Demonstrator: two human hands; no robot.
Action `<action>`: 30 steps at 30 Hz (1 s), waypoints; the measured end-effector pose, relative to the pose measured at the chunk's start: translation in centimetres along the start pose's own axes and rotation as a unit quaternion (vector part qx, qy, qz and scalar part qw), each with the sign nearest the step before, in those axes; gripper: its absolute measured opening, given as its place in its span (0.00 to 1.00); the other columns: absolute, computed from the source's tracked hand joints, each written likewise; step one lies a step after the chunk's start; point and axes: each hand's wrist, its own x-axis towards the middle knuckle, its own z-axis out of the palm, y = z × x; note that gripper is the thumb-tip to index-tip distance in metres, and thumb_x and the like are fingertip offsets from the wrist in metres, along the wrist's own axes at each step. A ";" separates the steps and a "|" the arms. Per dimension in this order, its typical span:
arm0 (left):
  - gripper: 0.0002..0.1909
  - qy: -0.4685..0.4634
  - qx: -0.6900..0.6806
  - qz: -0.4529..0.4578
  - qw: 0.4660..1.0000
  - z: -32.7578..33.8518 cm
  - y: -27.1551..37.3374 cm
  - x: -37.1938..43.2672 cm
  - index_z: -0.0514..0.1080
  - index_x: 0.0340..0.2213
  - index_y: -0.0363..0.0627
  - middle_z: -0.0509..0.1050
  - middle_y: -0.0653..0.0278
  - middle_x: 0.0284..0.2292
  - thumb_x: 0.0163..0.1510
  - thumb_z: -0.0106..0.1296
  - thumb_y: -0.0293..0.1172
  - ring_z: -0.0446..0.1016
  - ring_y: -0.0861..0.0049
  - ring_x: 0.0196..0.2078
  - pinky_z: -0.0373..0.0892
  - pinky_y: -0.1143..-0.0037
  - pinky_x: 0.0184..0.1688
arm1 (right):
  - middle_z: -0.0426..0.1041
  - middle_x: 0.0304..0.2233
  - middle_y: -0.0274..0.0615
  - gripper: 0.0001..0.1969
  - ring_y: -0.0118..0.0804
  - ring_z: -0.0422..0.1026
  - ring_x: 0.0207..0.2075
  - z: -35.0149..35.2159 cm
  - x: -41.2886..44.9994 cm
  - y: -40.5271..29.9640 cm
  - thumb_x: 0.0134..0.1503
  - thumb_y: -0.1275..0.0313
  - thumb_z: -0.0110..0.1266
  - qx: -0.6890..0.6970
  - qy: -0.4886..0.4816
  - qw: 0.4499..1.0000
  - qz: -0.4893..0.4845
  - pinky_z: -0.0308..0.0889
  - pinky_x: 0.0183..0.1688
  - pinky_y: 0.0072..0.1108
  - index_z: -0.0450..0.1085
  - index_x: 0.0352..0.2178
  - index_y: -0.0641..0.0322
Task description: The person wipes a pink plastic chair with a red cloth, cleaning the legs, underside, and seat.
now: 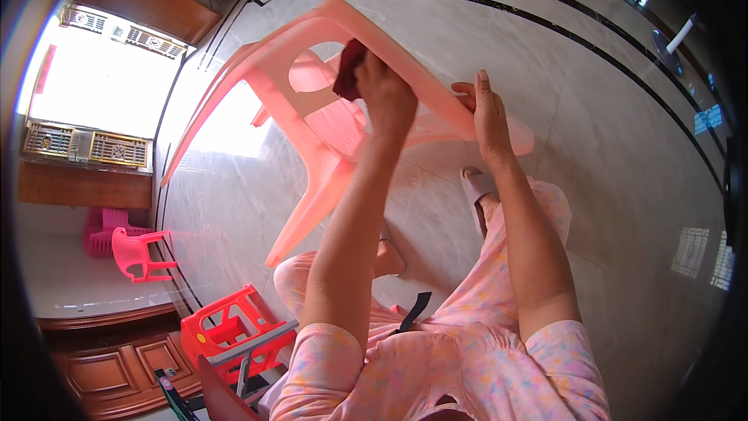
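Note:
A pale pink plastic chair (pixel 315 158) is tipped over on the floor in front of me, its legs spread towards the left. My left hand (pixel 383 85) is closed around a dark red cloth (pixel 349 70) and presses it to the inner side of a chair part, near a rounded opening. On the right, my right hand (pixel 486 108) rests at the lower end of that same part. Its thumb points up, and the other fingers are at the plastic edge, partly hidden behind it.
A red plastic seat with a grey metal bar (pixel 236 327) stands at lower left, close to my left arm. Beyond it are a small pink chair (pixel 135 254) and a wooden cabinet (pixel 105 368). My slippered foot (pixel 480 196) is on the tiled floor (pixel 590 187).

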 end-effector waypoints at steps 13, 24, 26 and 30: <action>0.14 -0.342 -0.153 0.021 0.927 -1.3 5.6 -12.2 0.71 0.31 0.38 0.66 0.62 0.39 0.38 0.45 0.19 0.62 0.62 0.35 0.62 0.68 0.38 | 0.74 0.26 0.49 0.33 0.36 0.71 0.31 0.4 0.5 0.5 0.57 0.47 0.32 0.031 -0.013 0.997 -0.063 0.64 0.37 0.22 0.70 0.32 0.73; 0.18 0.055 -0.294 -0.283 0.911 -10.0 6.7 -2.0 0.68 0.36 0.29 0.64 0.55 0.41 0.39 0.41 0.12 0.68 0.70 0.38 0.72 0.76 0.34 | 0.73 0.23 0.50 0.33 0.35 0.70 0.28 0.0 0.5 0.0 0.57 0.47 0.33 0.114 0.039 0.993 -0.012 0.64 0.37 0.23 0.69 0.30 0.74; 0.21 -0.008 -0.178 -0.092 0.980 -8.5 7.2 -2.1 0.69 0.38 0.34 0.64 0.53 0.41 0.36 0.44 0.17 0.65 0.61 0.40 0.63 0.67 0.43 | 0.72 0.22 0.49 0.33 0.34 0.70 0.27 -0.1 1.0 0.6 0.58 0.48 0.33 0.127 0.063 0.988 -0.057 0.63 0.35 0.23 0.70 0.27 0.74; 0.23 -0.206 -0.115 0.001 0.972 -4.7 8.2 -4.6 0.68 0.39 0.36 0.60 0.53 0.46 0.35 0.48 0.21 0.59 0.55 0.44 0.56 0.63 0.47 | 0.70 0.18 0.47 0.33 0.34 0.66 0.24 0.2 0.4 0.4 0.59 0.50 0.33 0.052 0.129 0.983 -0.118 0.61 0.30 0.23 0.69 0.22 0.76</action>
